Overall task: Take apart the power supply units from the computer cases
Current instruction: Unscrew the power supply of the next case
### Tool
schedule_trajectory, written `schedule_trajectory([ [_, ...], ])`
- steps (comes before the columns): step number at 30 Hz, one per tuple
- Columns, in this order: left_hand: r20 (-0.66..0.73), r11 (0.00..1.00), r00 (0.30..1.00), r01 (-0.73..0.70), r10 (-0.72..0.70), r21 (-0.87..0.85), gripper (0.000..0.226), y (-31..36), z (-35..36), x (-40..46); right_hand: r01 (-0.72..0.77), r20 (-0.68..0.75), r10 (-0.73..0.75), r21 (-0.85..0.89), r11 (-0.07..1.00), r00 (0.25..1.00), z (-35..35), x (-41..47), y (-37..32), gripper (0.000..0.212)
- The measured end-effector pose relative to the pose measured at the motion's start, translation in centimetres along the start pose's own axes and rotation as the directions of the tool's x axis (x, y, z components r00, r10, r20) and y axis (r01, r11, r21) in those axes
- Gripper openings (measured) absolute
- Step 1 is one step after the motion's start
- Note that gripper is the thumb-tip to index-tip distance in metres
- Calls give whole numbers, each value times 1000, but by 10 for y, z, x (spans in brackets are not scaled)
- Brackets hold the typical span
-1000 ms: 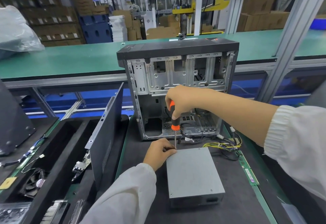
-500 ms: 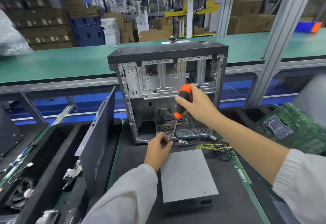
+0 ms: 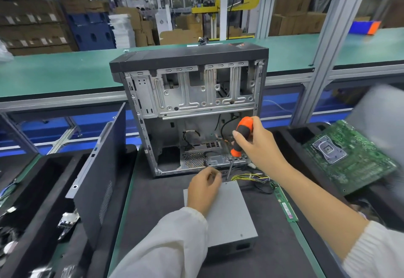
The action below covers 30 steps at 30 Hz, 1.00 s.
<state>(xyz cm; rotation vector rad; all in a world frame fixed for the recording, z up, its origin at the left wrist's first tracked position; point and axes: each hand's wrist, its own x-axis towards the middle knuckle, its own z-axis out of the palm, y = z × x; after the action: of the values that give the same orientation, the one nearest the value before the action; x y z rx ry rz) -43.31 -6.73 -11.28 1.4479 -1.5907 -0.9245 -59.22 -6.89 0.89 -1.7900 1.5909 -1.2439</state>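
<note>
A green motherboard [image 3: 347, 157] is seen at the right, lying tilted on a black foam tray [image 3: 293, 137]. A green memory stick [image 3: 285, 204] lies on the dark mat [image 3: 157, 199]. At the left, a dark side panel [image 3: 98, 181] stands on its edge, leaned against another black foam tray [image 3: 32, 190], in which small parts are kept. Behind, a long green conveyor [image 3: 59, 70] is placed, and stacked cardboard boxes [image 3: 293, 15] and blue crates [image 3: 91, 30] are seen farther away.

Grey power supply unit [image 3: 227, 216] flat before open computer case [image 3: 192, 111] — upright
</note>
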Motion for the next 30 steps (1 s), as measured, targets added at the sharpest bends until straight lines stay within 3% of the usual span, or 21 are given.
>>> schedule_trajectory([
  [6, 93, 981, 990, -116, 103, 153, 30, -4, 0, 0, 35, 1, -35, -21, 999, 999, 2, -2, -1, 21],
  [21, 133, 955, 984, -153, 123, 252, 31, -5, 1, 0, 75, 81, -69, -76, 994, 994, 2, -4, -4, 25],
  [27, 122, 953, 987, -134, 104, 273, 33, -4, 3, 1, 146, 187, -76, -399, 905, 979, -4, 9, -26, 47],
  [30, 106, 954, 990, -116, 90, 276, 29, -3, 4, 1, 140, 159, -47, -642, 754, 986, 1, 11, -41, 51],
])
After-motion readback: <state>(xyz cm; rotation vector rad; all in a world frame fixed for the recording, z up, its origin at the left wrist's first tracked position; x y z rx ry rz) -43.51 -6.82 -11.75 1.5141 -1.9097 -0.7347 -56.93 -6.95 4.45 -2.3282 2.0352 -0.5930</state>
